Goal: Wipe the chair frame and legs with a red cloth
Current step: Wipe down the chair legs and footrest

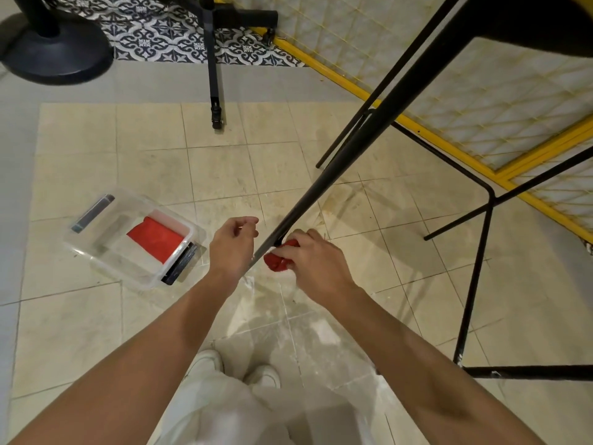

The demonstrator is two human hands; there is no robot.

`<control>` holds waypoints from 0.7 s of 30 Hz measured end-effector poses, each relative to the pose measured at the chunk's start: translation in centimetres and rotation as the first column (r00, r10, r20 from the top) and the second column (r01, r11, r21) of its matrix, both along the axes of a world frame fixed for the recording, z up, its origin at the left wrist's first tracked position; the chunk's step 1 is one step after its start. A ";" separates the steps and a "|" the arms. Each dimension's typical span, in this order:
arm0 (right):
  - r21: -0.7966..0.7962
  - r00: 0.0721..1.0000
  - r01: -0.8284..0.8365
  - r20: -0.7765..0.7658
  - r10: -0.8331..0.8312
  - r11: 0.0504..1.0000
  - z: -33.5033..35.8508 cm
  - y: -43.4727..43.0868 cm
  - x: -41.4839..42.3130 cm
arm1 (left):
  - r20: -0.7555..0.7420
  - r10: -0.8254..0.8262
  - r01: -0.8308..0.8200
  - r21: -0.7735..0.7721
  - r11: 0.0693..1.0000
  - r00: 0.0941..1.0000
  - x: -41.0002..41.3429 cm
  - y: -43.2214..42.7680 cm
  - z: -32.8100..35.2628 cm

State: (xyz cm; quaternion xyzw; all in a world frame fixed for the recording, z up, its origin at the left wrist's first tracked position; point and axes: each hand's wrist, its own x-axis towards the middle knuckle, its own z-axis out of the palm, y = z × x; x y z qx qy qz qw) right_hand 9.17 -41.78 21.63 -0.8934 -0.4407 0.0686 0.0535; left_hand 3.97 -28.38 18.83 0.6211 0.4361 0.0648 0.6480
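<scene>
A black metal chair leg [340, 165] slants from the upper right down to the middle of the view. My right hand [316, 260] is shut on a bunched red cloth [277, 260] pressed against the lower end of that leg. My left hand [232, 245] hovers just left of the leg with fingers loosely curled and nothing in it. The chair's other black legs and crossbars [475, 268] stand at the right, and the dark seat [529, 24] is at the top right.
A clear plastic box [96, 248] with another red cloth [155, 239] inside lies on the tiled floor at the left. A black stand's leg [213, 75] and a round black base [57, 49] are at the top. A yellow-framed mesh panel [449, 91] runs along the right. My shoes [234, 370] are below.
</scene>
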 end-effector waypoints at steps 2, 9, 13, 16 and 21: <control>0.106 0.991 0.129 0.019 -0.132 0.986 -0.5 0.2 -0.6 | -0.003 -0.003 0.003 0.007 1.000 1.000 -0.2 0.1 0.1; -0.063 0.968 0.181 0.186 -0.167 0.981 -2.9 1.5 -2.0 | -0.013 -0.036 0.036 0.014 0.999 0.999 -1.0 0.7 -0.1; -0.074 0.965 0.123 0.242 -0.102 0.990 -3.1 1.1 -3.0 | -0.035 -0.011 0.011 0.001 1.000 0.999 -1.6 1.5 -0.7; 0.031 0.959 0.159 0.232 -0.162 0.987 -3.7 0.3 -2.6 | -0.050 -0.008 0.008 -0.001 1.000 0.999 -1.4 1.8 -1.1; 0.124 0.954 0.052 0.287 -0.086 0.991 -4.5 0.4 -1.9 | -0.048 -0.032 0.031 -0.017 0.999 0.998 -0.6 1.1 -1.5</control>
